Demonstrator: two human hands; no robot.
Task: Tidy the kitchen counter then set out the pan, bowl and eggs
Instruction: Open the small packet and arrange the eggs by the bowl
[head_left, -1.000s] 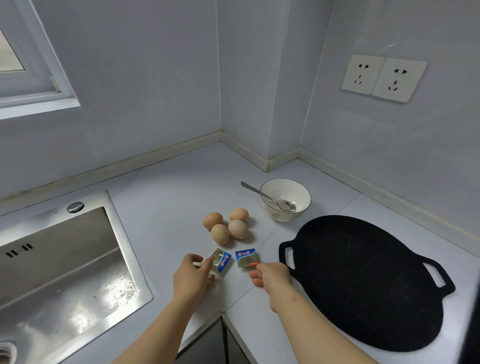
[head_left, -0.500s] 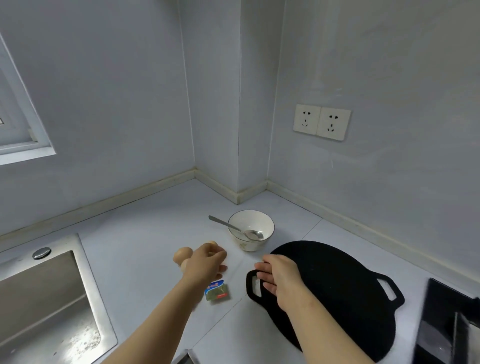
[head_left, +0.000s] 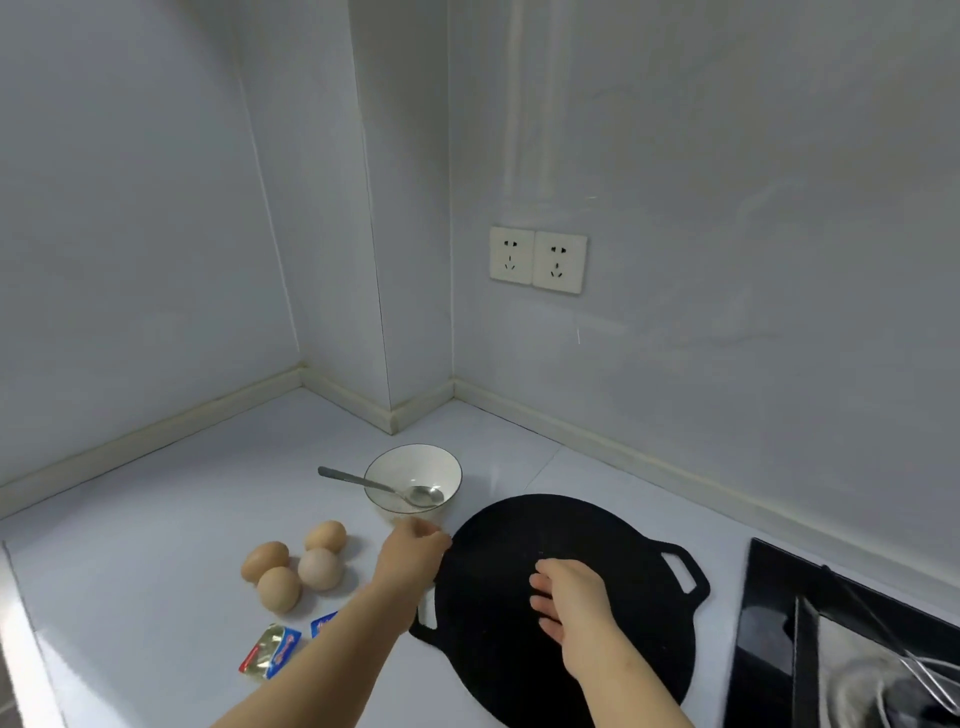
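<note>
Counter (head_left: 156, 519) packet (head_left: 323, 623) lies half-hidden behind left forearm (head_left: 363, 639).

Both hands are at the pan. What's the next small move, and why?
Probably carry the right hand on to the far handle and grip it: that hand hovers open over the pan, holding nothing, while the left hand is at its near rim by the bowl.
</note>
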